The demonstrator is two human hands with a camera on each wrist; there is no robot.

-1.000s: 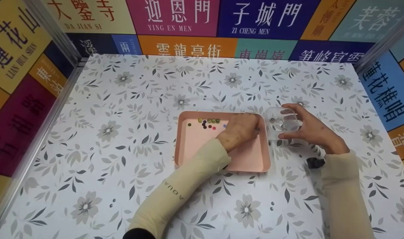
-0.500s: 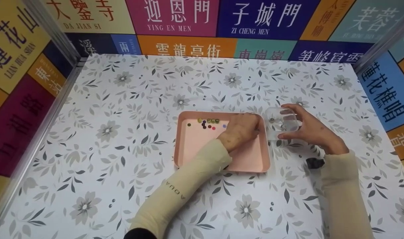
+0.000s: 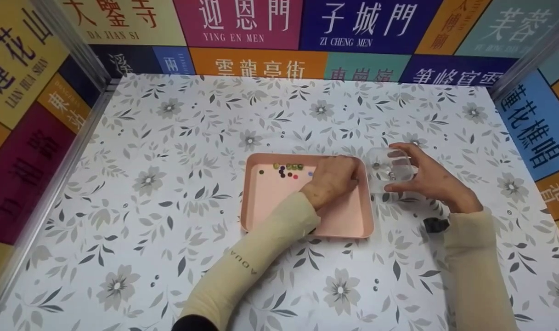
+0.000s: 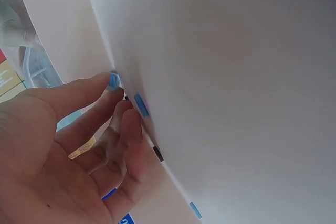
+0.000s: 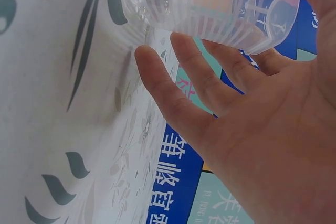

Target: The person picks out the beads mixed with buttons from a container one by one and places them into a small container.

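My left hand (image 3: 332, 179) reaches into the right part of a pink tray (image 3: 307, 232). In the left wrist view, its thumb and index finger pinch a small blue bead (image 4: 113, 81) low in the tray. Another blue bead (image 4: 140, 105) and a black bead (image 4: 158, 153) lie close to the other fingers. My right hand (image 3: 433, 177) holds a clear plastic box (image 3: 389, 170) just right of the tray, thumb on one side and fingers on the other. A few small beads show inside the box; its clear wall blurs their shape.
Several green beads (image 3: 295, 167) line the tray's far side, near dark beads (image 3: 282, 173) and a red bead (image 3: 295, 177). A small black object (image 3: 435, 225) lies by the right sleeve. The floral tabletop (image 3: 169, 138) is bounded by printed panels (image 3: 261, 64).
Both hands, the tray and the box stay in place. The view shifts only very slightly.
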